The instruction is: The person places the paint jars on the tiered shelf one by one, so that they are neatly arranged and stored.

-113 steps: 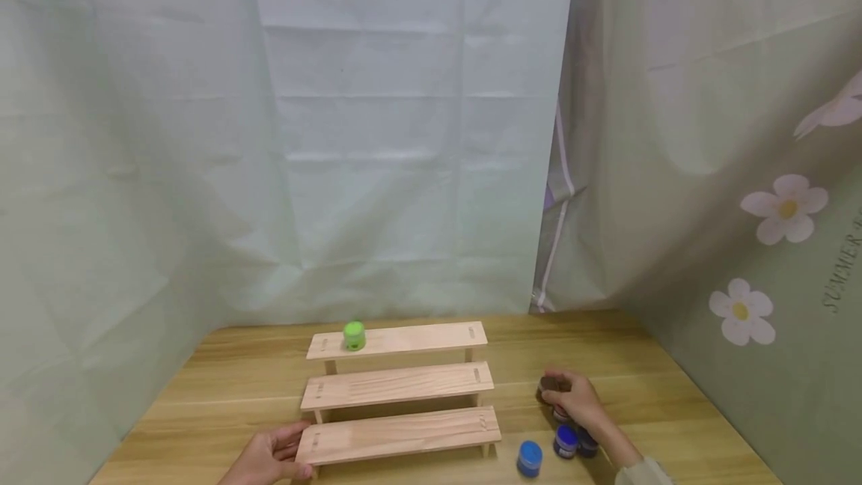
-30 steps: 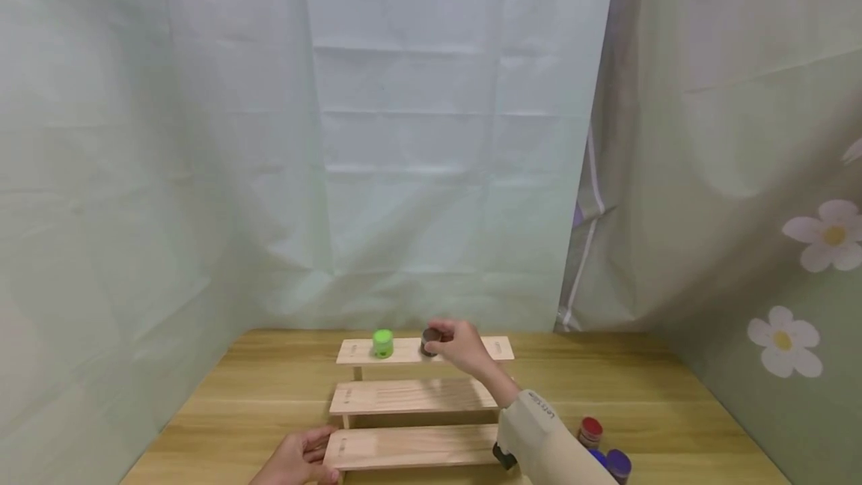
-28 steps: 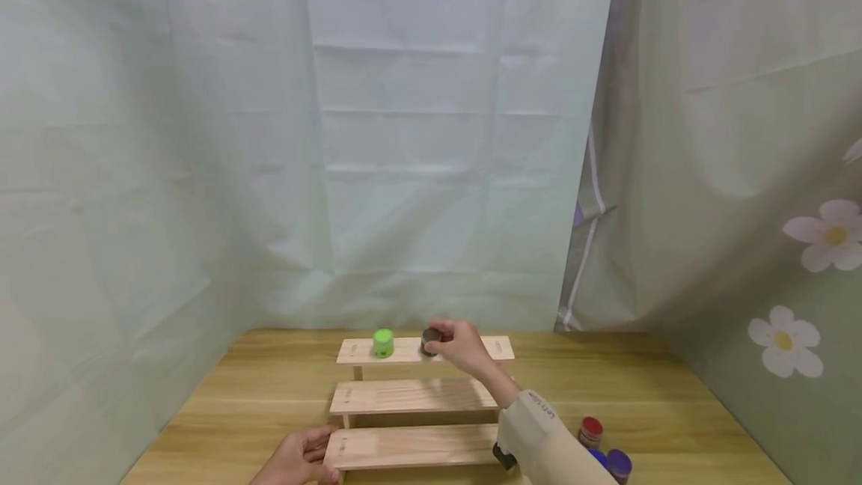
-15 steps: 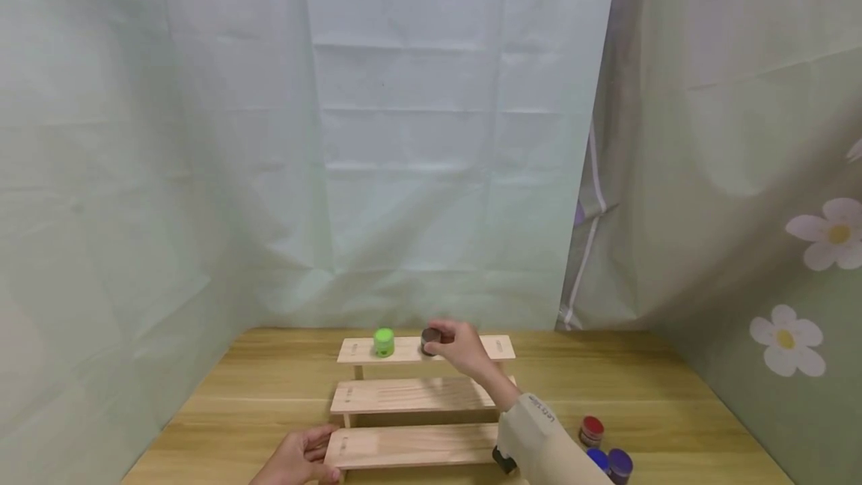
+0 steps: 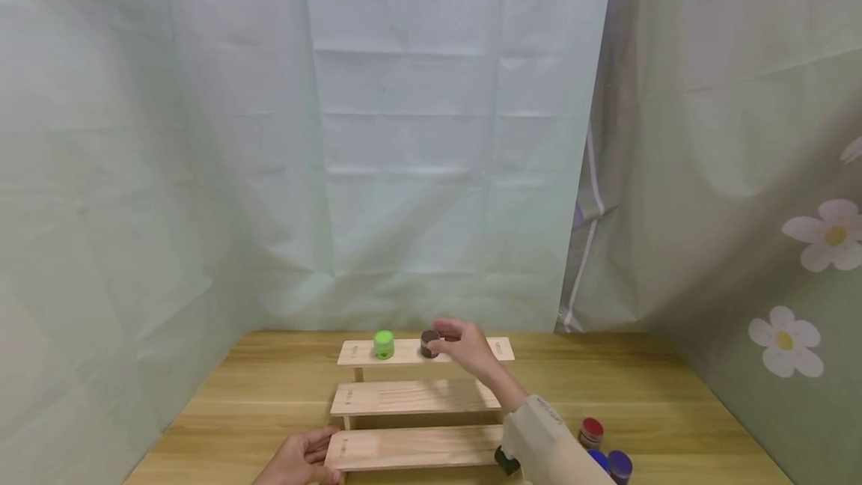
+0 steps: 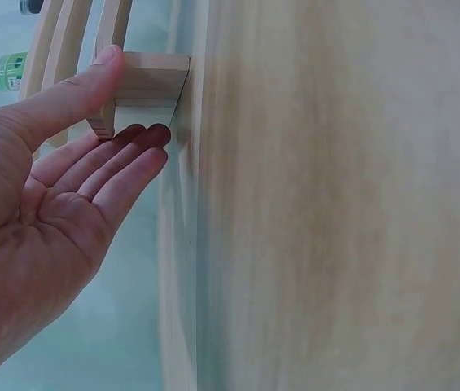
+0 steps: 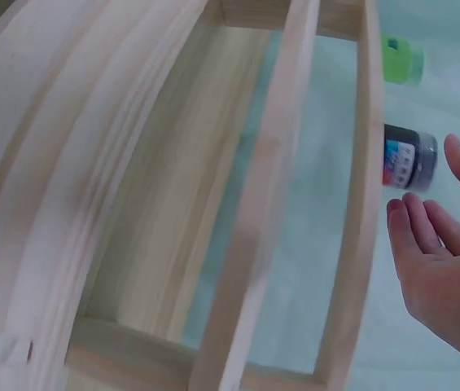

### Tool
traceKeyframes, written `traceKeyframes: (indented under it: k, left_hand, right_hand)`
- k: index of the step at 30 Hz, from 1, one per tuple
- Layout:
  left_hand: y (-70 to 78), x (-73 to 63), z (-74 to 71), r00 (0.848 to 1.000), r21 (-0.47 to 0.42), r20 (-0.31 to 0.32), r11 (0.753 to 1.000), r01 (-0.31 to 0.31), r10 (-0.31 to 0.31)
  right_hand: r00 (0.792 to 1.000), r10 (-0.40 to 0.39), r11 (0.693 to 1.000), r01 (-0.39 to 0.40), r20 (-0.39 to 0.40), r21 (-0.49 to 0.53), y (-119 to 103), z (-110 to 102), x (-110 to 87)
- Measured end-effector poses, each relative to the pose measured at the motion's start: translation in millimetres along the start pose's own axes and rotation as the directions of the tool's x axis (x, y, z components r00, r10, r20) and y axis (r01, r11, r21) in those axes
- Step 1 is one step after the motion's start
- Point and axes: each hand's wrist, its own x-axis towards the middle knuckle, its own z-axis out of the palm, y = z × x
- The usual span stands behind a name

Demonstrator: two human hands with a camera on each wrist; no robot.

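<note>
A tiered wooden display rack (image 5: 417, 446) with three shelves stands on the table. My left hand (image 5: 296, 461) holds the left end of its lowest shelf; in the left wrist view the thumb lies on one side and the fingers on the other. On the top shelf sits a small dark-lidded paint jar (image 5: 429, 344), whose printed label shows in the right wrist view (image 7: 409, 157). Beside that jar is my right hand (image 5: 468, 350), its thumb and fingers spread apart with a gap to the jar. A green paint jar (image 5: 384, 345) stands left of it on the same shelf.
To the right of the rack stand a red-lidded jar (image 5: 591, 432), a blue-lidded jar (image 5: 598, 458) and a purple-lidded jar (image 5: 619, 465) on the wooden table (image 5: 646, 376). The right sleeve partly covers the blue one. Pale cloth (image 5: 417, 230) hangs behind.
My right hand carried the dark jar from the table's right side to the top shelf, then its fingers loosened from it. The left hand kept its hold on the rack.
</note>
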Motion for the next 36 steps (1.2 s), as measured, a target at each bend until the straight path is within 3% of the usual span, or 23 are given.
traceKeyframes:
  k: [8, 11, 17, 25, 32, 36]
  left_hand:
    - [-0.8, 2.4, 2.8, 1.0, 0.064, -0.011, 0.998, -0.005, 0.006]
    - [-3.0, 1.9, 1.9, 1.0, 0.078, -0.003, 0.997, -0.01, 0.01]
    - [-8.0, 1.4, -0.6, 0.999, 0.071, 0.031, 0.997, -0.015, 0.013]
    - [-8.6, 0.9, -1.7, 0.997, 0.081, 0.057, 0.995, -0.06, 0.056]
    - [-4.5, -0.3, -3.2, 0.998, 0.142, 0.014, 0.988, -0.061, 0.06]
    - [-0.6, -1.2, -2.8, 0.997, 0.155, -0.006, 0.985, -0.07, 0.072]
  right_hand:
    - [0.995, 0.012, 1.0, -0.01, -0.096, 0.019, 1, -29, -21.2]
    - [0.987, 0.037, 0.998, -0.029, -0.158, 0.051, 4, -41, -30.4]
    - [0.975, 0.072, 0.995, -0.056, -0.209, 0.081, 14, -67, -48.4]
    - [0.948, 0.134, 0.991, -0.126, -0.29, 0.047, 32, -97, -69.4]
    - [0.94, 0.169, 0.983, -0.181, -0.297, -0.013, 38, -116, -88.8]
    - [0.925, 0.195, 0.977, -0.214, -0.324, -0.021, 41, -126, -98.8]
